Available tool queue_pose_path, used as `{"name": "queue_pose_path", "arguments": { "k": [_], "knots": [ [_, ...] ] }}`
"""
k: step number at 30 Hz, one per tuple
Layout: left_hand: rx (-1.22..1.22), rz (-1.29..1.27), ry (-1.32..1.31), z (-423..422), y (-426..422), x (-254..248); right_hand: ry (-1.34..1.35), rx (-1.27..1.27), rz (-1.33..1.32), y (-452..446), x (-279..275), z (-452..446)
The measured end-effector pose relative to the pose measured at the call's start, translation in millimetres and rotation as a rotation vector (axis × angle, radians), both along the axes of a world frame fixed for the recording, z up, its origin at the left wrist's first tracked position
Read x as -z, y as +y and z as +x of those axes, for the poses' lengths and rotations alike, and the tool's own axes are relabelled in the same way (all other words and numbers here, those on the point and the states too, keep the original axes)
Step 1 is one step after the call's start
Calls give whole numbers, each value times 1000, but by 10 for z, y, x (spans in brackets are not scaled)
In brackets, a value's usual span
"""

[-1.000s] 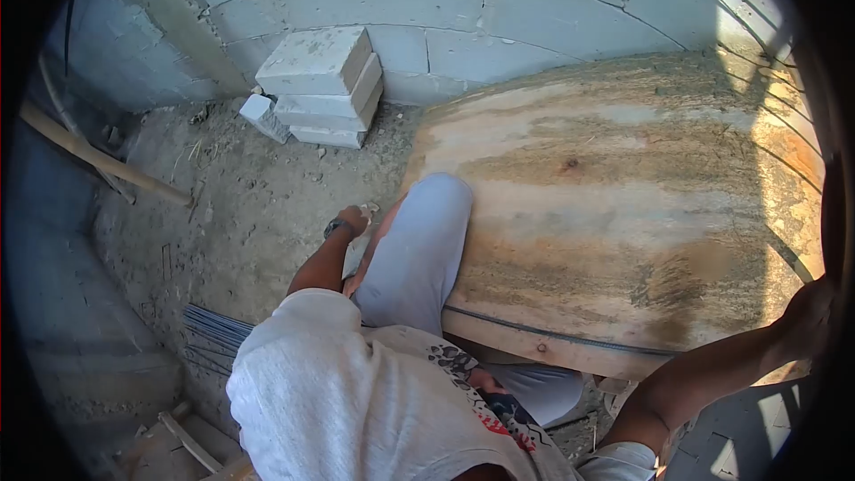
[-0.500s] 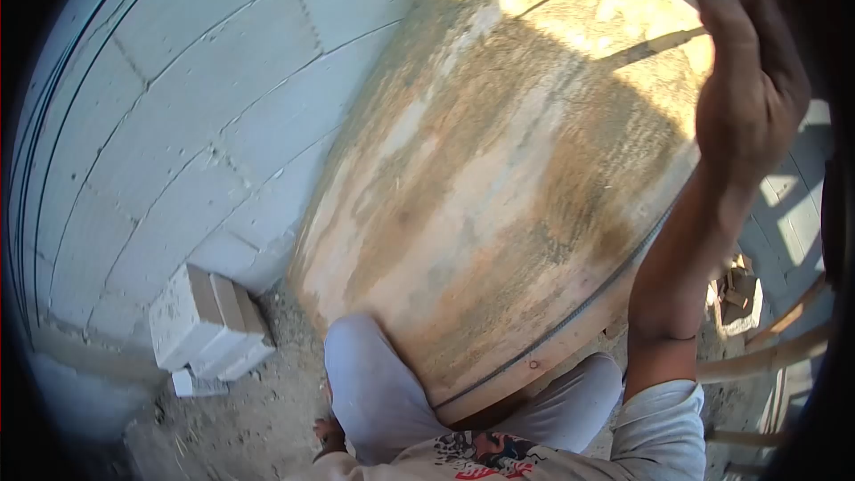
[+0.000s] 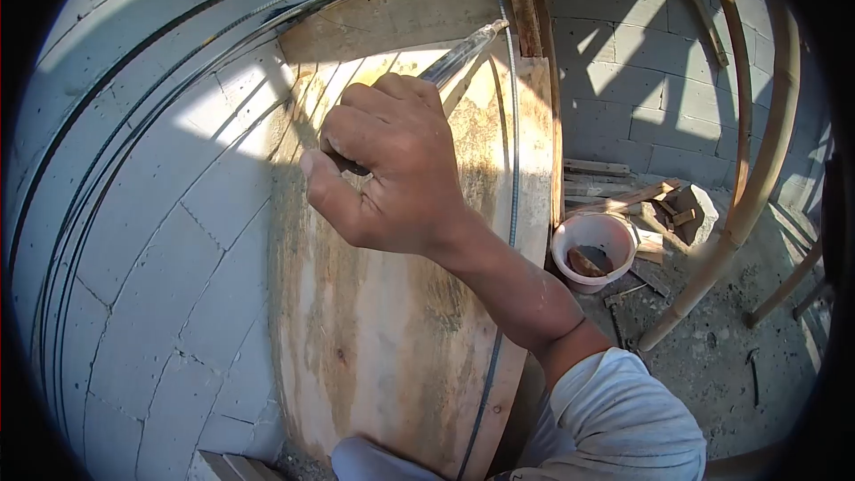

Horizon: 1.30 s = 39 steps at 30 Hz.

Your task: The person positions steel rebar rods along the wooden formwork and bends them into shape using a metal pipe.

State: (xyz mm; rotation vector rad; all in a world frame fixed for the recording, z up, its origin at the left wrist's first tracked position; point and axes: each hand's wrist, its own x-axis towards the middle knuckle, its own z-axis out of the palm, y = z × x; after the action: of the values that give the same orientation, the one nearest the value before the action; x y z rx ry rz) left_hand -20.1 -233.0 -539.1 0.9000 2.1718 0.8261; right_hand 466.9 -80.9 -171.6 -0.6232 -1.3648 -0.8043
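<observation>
My right hand (image 3: 392, 160) is closed in a fist around a metal tool (image 3: 463, 53), held above the plywood board. The tool's narrow tip points up and right, close to a long ribbed steel bar (image 3: 514, 151). That bar runs lengthwise along the right part of the stained plywood board (image 3: 356, 338). Part of the board's far end lies in sunlight. My left hand is out of the frame.
Bent steel bars (image 3: 134, 116) curve along the block wall (image 3: 160, 276) at left. On the right are a bucket (image 3: 594, 252), wood scraps, a stone-like block (image 3: 699, 216) and bamboo poles (image 3: 712, 267). A wooden frame (image 3: 524, 9) stands at the board's far end.
The view has swung right toward the board's far end. My right hand has come over the board, now closed on a tool. My left hand has left the view.
</observation>
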Motion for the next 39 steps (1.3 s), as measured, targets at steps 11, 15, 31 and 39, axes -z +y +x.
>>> {"name": "queue_pose_path", "arguments": {
  "k": [11, 15, 31, 39],
  "knots": [
    [657, 666, -666, 1838, 455, -2010, -52, -78, -84, -128, 0, 117],
    [994, 867, -692, 2425, 692, -3011, -74, -114, -155, -123, 51, 148],
    [1365, 722, -1122, 3959, 1690, -5003, -44, -446, -247, -283, -92, 220],
    [1280, 703, -727, 4228, 1856, -4991, -130, -268, -289, -291, -61, 244]
  ]
}}
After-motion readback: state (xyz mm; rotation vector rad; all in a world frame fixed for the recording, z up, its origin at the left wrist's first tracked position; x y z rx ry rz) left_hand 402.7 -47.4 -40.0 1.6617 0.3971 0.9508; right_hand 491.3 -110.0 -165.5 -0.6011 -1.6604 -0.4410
